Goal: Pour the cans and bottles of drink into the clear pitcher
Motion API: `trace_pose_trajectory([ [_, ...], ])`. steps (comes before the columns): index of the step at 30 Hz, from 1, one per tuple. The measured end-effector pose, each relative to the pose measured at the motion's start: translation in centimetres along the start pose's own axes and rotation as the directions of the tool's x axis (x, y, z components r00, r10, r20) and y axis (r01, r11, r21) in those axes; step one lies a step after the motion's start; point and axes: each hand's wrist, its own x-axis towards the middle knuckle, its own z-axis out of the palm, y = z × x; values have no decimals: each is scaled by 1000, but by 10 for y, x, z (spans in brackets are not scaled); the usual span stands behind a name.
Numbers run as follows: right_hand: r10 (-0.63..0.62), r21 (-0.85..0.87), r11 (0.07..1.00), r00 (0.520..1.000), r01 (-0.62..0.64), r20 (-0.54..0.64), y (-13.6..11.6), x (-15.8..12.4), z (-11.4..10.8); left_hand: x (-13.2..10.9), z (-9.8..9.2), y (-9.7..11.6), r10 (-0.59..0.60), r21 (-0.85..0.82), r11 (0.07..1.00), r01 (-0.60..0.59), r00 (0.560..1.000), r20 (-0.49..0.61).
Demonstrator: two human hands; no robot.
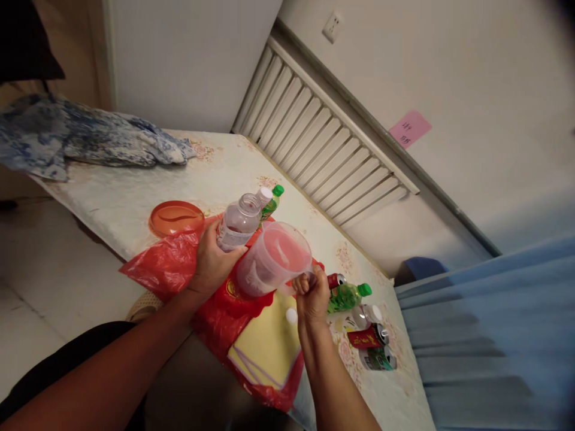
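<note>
My left hand [212, 263] grips a clear plastic bottle [238, 222] with its cap off, tilted with its mouth toward a clear measuring jug [274, 258]. My right hand [311, 294] is closed round the jug's handle and holds it tipped above a red plastic bag [167, 263]. A white bottle cap [291, 315] lies just below the jug, on yellow cloths [265, 350] that sit on the bag.
An orange lid [176, 218] lies on the table [135, 191] left of the bottle. Two capped bottles [271, 200] stand behind it. A green bottle [348, 296], a clear bottle and cans [372, 348] lie to the right. Blue patterned cloth [90, 140] covers the far corner; a radiator [323, 143] lines the wall.
</note>
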Motion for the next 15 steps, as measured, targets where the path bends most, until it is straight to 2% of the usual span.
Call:
trace_pose_trajectory([
  [6, -20, 72, 997, 1000, 19, 8, 14, -4, -1, -1, -2, 1, -2, -6, 1000, 2, 1000, 5],
  [12, -56, -4, 998, 998, 57, 33, 22, -1, -6, 0, -5, 5, -2, 17, 1000, 2, 1000, 1],
  [15, -82, -137, 986, 994, 91, 68, 23, 0, -10, -3, -9, 4, 1, 42, 999, -2, 1000, 10],
])
